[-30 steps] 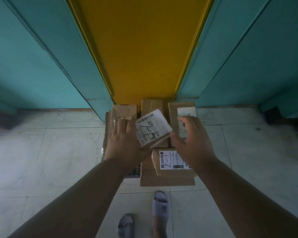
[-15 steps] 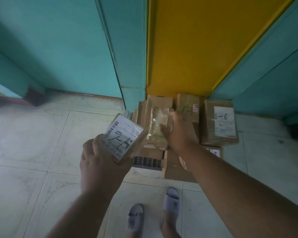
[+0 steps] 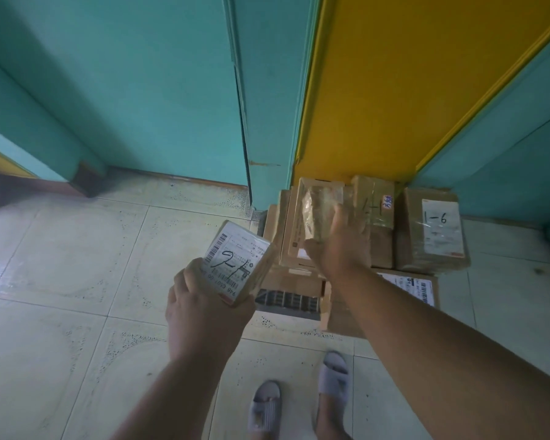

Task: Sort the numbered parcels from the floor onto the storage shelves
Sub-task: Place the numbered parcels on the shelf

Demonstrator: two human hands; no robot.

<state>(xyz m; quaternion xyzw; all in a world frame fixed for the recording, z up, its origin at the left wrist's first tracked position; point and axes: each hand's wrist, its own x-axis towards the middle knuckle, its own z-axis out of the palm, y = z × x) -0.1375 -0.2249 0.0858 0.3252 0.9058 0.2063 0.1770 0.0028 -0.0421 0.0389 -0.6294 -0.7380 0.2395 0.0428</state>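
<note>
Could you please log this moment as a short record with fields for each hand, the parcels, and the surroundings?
left hand: grips small parcel, label marked 2-4
right hand: on taped parcel atop the pile
pile: box marked 1-6 at its right end
floor: pale tiles
backdrop: teal panel, yellow panel
</note>
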